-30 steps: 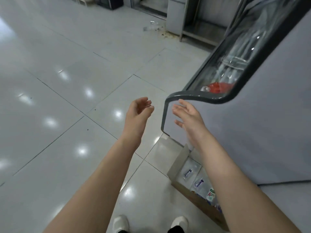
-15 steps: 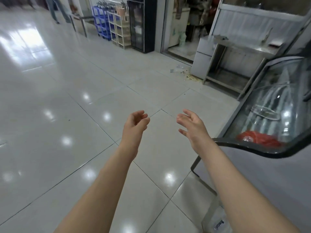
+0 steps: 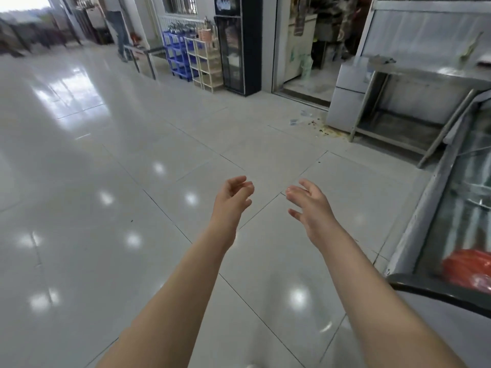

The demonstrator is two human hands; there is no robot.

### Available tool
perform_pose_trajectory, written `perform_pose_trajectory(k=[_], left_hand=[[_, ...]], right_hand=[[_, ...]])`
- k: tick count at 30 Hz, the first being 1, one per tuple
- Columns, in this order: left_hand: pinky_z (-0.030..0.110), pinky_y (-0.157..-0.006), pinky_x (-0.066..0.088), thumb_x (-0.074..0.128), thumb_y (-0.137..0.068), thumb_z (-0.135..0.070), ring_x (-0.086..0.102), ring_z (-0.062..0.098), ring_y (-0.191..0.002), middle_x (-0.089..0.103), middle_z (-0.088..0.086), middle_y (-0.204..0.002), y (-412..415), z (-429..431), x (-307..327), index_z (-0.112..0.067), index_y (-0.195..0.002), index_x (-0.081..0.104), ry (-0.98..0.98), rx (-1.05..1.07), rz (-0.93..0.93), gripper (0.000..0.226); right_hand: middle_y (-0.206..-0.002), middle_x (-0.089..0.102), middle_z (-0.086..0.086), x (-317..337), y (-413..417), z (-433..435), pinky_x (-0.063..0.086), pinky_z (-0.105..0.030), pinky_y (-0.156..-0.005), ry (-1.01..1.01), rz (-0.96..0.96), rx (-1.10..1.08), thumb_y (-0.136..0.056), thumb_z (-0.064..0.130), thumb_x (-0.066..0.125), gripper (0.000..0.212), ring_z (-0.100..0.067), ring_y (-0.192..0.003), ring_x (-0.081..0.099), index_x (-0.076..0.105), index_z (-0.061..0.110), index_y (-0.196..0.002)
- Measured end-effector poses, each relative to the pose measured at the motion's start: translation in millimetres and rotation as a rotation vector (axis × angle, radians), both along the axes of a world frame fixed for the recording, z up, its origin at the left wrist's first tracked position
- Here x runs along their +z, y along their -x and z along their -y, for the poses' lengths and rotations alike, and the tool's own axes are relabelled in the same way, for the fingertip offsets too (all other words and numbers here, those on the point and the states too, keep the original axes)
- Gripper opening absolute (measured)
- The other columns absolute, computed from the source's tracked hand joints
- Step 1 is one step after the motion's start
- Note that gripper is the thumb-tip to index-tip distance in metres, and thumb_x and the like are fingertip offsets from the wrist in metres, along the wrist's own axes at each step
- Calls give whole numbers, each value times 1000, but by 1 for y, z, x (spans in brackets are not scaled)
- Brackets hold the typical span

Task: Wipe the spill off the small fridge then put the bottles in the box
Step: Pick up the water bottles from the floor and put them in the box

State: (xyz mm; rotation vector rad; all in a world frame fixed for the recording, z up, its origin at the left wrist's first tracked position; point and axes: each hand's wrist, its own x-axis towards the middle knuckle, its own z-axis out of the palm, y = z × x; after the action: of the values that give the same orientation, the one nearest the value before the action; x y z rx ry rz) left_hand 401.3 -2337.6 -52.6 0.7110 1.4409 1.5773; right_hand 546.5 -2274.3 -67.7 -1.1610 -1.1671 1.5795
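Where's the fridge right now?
Head view, far right edge: the fridge lies right of the right hand, the steel table beyond it, a red item under its glass.

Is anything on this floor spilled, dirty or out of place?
Yes. Paper scraps and a yellowish stain with dark crumbs lie on the floor beside the grey cabinet, near the doorway. They stand out because the other tiles look shiny.

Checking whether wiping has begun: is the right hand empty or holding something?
Empty. The bare right hand hovers above the glossy pale tiled floor, fingers spread and relaxed, nothing in its grip.
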Motion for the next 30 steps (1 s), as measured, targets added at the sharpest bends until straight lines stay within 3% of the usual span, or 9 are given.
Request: perform_pose_trajectory(k=[5,15,20,24,30], left_hand=[[31,-92,48,57,-88,-11,58,14,-109,61,2,-112,39,-79,6,-13,-116,54,-1,-7,-4,28],[34,-93,49,57,-88,-11,58,15,-107,61,2,-110,157,-215,2,-16,-111,55,-27,-37,17,24],[36,-93,49,59,-87,-15,58,15,-108,61,1,-110,243,-302,12,-22,-103,58,-19,-108,-31,17],[33,-88,49,59,-87,-17,58,15,-106,62,-2,-103,298,-373,23,-20,-107,56,-28,-176,-69,20],[36,-91,50,60,-87,-18,60,16,-105,61,-3,-99,323,-476,27,-20,-105,56,-48,-266,-43,18]], right_hand=[[-128,52,3,12,43,-81,44,-36,-99,-25,11,-10,-90,17,60,50,-11,-112,53,40,20,-137],[-132,50,3,11,140,-215,40,-39,-103,-27,29,-59,-92,19,58,50,-9,-112,53,39,21,-138],[-114,57,5,16,200,-293,45,-36,-96,13,6,-164,-94,17,54,49,-16,-110,57,36,17,-140],[-113,57,4,22,237,-355,45,-31,-84,0,-6,-248,-93,18,55,48,-16,-110,58,39,17,-138],[-103,60,11,23,273,-441,46,-35,-93,0,14,-333,-93,16,54,44,-16,-111,57,41,18,-136]])
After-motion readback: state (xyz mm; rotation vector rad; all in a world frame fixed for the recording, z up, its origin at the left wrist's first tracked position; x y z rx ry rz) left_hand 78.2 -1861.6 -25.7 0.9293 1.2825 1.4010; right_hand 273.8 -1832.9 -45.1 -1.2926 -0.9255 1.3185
